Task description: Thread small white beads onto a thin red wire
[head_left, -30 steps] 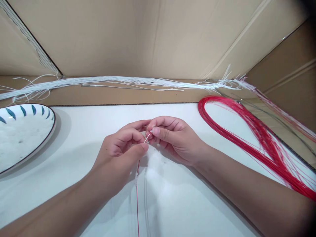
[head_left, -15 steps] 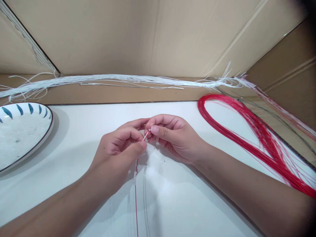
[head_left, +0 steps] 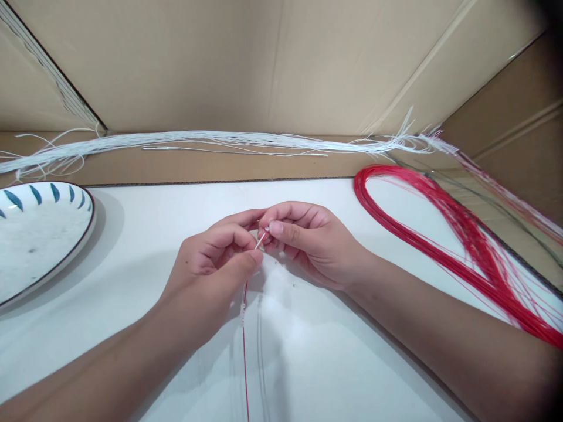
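My left hand [head_left: 220,249] is closed, thumb and forefinger pinching a thin red cord whose stiff, pale tip [head_left: 260,241] sticks out up and to the right. Below that hand the red cord [head_left: 246,363] hangs toward the front edge of the view, with several tiny clear beads [head_left: 243,313] on it. Close against the left fingertips, my right hand [head_left: 308,240] is also closed. Between its thumb and forefinger is a tiny whitish bead [head_left: 267,229], right by the pale tip. Whether the tip passes through the bead is too small to tell.
A white plate [head_left: 90,234] with blue leaf marks and a dark rim stands at left, small pale specks inside. Looped red cords [head_left: 396,231] lie at right. Along the cardboard [head_left: 211,167] at the back runs a white cord bundle [head_left: 185,139], a thin needle-like rod [head_left: 220,150] beside it.
Both hands keep the same pinch and have barely moved. The hanging red cord has swung slightly to the right at its lower end.
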`<state>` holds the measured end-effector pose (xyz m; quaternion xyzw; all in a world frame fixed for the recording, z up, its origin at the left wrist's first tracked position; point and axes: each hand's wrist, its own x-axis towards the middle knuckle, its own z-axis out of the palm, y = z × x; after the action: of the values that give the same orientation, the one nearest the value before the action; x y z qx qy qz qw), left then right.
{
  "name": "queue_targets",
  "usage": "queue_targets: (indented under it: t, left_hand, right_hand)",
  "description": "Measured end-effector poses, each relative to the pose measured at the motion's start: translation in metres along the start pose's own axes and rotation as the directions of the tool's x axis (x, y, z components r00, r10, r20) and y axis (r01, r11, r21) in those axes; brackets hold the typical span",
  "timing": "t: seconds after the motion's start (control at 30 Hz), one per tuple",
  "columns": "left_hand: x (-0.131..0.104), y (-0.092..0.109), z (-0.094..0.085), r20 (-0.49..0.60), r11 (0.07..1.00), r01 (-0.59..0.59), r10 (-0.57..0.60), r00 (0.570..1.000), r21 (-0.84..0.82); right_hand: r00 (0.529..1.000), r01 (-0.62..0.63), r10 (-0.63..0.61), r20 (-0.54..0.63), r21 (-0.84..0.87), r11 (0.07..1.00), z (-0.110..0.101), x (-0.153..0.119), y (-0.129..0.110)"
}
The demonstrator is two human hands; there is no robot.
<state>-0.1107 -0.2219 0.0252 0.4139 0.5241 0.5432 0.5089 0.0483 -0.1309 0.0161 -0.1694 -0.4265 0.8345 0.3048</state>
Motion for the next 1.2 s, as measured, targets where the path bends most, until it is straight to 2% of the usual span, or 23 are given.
queue_targets:
  t: [0.43, 0.93, 1.2]
  left_hand:
    - [0.0016, 0.0016, 0.0061, -0.051, 0.999, 0.007, -0.01, 0.999, -0.052]
    - [0.0009, -0.003, -0.0004, 0.022, 0.999, -0.031, 0.032, 0.999, -0.035]
    - [0.0011, -0.004, -0.0007, 0.012, 0.999, -0.038, 0.038, 0.999, -0.007]
  right_hand:
    - [1.0, 0.0, 0.0, -0.01, 0.011, 1.0, 0.0002, 0.0002, -0.0003]
    - [1.0, -0.002, 0.002, -0.019, 0.004, 1.0, -0.0002, 0.0002, 0.0]
    - [1.0, -0.004, 0.003, -0.024, -0.012, 1.0, 0.0002, -0.0001, -0.0003]
